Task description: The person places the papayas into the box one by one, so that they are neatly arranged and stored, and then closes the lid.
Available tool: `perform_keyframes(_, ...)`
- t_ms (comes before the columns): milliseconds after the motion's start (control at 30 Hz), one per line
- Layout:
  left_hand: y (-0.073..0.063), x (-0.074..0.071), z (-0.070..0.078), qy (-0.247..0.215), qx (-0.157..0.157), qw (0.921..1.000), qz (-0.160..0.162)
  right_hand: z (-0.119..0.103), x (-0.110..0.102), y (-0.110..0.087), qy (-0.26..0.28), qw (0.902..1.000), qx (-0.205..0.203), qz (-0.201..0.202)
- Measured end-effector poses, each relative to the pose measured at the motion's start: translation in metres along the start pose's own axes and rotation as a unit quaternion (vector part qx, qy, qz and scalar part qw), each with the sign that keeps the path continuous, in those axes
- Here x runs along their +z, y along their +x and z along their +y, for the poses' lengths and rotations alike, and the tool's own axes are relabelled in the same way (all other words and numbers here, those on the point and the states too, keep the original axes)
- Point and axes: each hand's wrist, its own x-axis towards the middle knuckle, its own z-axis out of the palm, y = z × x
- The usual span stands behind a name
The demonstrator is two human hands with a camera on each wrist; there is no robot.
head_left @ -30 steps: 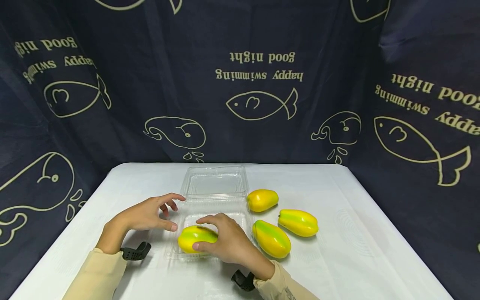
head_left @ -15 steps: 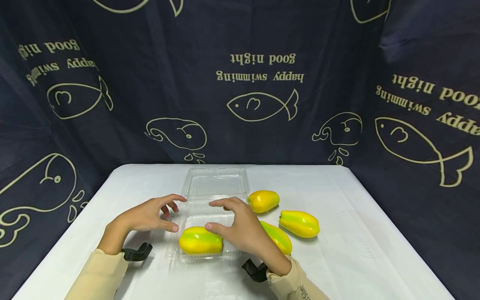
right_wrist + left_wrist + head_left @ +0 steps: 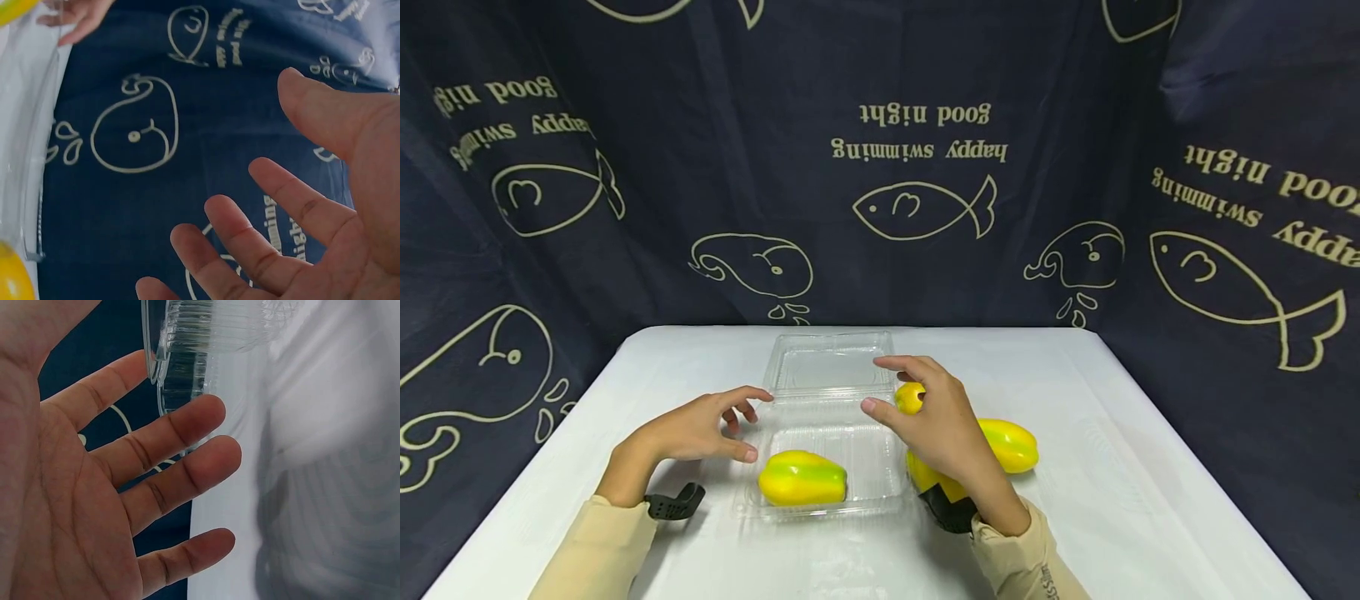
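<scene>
Left hand (image 3: 700,429) and right hand (image 3: 942,421), both grips wide and empty, flank the clear container (image 3: 872,458); a bump could roll its yellow fruit (image 3: 802,479).

curtained-off spot: dark cloth (image 3: 925,283), printed with fish (image 3: 922,211), whales (image 3: 760,265) and upside-down lettering (image 3: 921,152), hung round three sides of white-covered table (image 3: 1150,517); kind of room beyond hidden.

Dark navy cloth (image 3: 917,283) hangs behind and on both sides of the white-covered table (image 3: 1120,508), printed with pale outlined fish (image 3: 917,211) and whales (image 3: 752,265), droplets beneath them. From where I stand, the lettering (image 3: 920,152), "good night" and "happy swimming", reads upside down.
</scene>
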Motion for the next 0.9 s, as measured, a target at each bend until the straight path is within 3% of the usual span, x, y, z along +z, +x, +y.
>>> perform_keyframes(467, 0.000, -0.001, -0.002, 0.004, 0.004, 1.0000, -0.002, 0.028, -0.045, 0.010, -0.001, 0.9979, 0.047, 0.044)
perform_keyframes(700, 0.003, 0.000, -0.005, 0.006, 0.000, 1.0000, -0.001, 0.045, -0.063, 0.014, 0.000, 0.9987, 0.027, 0.044)
perform_keyframes(900, 0.003, 0.001, -0.007, 0.005, -0.004, 1.0000, -0.004, 0.075, -0.080, 0.020, -0.018, 0.9995, -0.005, 0.027)
